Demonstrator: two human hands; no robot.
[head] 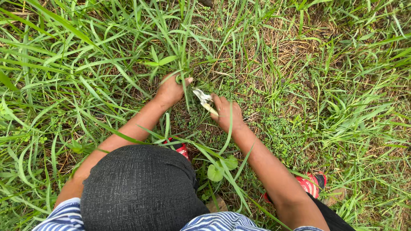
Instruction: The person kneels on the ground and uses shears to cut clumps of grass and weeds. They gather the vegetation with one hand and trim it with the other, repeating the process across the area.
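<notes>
My right hand (225, 112) covers the handle of the metal cutting tool (204, 100), so I can't tell its kind. Grass blades (185, 64) hide my left hand's (171, 90) fingertips. The frame cuts my striped sleeves (64, 217).

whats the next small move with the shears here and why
Probably close the shears on the grass stems just below the left hand. That hand already grips a tuft of grass, and the right hand points the blades toward its base, seemingly just short of it.

Left hand (171, 90) gripping grass stems (182, 64), right hand (224, 112) holding metal shears (203, 99) beside them
</notes>
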